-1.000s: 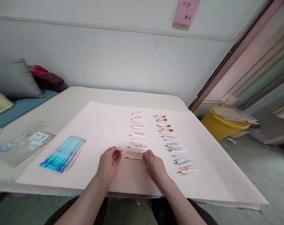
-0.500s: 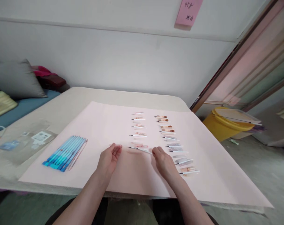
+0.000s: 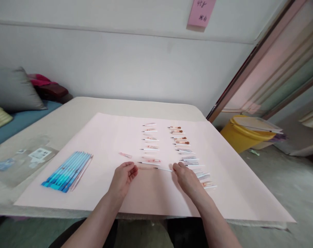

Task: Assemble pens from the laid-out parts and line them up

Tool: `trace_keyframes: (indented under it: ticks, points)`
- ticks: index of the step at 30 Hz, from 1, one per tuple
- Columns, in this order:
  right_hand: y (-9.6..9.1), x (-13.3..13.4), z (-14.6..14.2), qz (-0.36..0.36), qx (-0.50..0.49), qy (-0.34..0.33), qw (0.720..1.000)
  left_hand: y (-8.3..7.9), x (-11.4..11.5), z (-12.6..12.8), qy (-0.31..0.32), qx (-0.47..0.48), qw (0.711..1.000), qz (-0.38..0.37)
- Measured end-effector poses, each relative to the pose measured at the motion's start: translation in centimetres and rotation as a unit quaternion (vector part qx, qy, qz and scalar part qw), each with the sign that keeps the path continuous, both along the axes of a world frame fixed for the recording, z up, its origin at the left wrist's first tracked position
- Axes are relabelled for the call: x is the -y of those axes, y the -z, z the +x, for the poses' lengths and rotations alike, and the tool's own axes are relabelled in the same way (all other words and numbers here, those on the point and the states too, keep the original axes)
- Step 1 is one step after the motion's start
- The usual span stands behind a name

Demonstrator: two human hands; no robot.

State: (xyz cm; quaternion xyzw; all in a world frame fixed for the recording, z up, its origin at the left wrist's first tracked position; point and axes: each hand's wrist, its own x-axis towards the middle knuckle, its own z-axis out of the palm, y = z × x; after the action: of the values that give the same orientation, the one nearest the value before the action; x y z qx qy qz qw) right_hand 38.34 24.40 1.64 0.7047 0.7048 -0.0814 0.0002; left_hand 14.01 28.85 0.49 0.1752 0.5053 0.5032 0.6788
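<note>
A large pale pink paper sheet [image 3: 107, 137] covers the table. My right hand [image 3: 187, 178] pinches the end of a thin white pen refill [image 3: 162, 168] that lies on the sheet. My left hand [image 3: 123, 177] hovers beside it with fingers loosely curled and nothing in them. A small pink pen piece [image 3: 125, 155] lies just beyond my left hand. Past the hands run two columns of small pen parts, a left column [image 3: 150, 144] and a right column [image 3: 183, 146]. A bundle of blue pens [image 3: 67, 170] lies at the sheet's left.
Clear plastic packaging [image 3: 24, 158] rests on the beige table [image 3: 76, 110] at the left. A grey pillow [image 3: 14, 88] and red cloth lie on a blue surface beyond. A yellow bin [image 3: 245, 132] stands on the floor at right. A pink note [image 3: 200, 12] hangs on the wall.
My left hand has let go of the small pink piece, which now lies on the sheet. My right hand has drawn the white refill to the right.
</note>
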Motion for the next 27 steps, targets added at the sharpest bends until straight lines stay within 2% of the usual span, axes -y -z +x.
trace_keyframes:
  ticks: [8, 16, 27]
  points:
    - [0.1, 0.1, 0.0, 0.012, -0.019, -0.008, 1.0, -0.1, 0.2, 0.6, 0.065, -0.065, 0.996, 0.006]
    - [-1.5, 0.0, -2.0, -0.009, -0.009, -0.014, 1.0, -0.8, 0.3, 1.3, 0.118, -0.153, 0.981, 0.019]
    - [-1.7, -0.2, -3.3, -0.014, -0.011, -0.029, 0.999, -0.4, 0.1, 1.3, 0.13, -0.176, 0.976, 0.018]
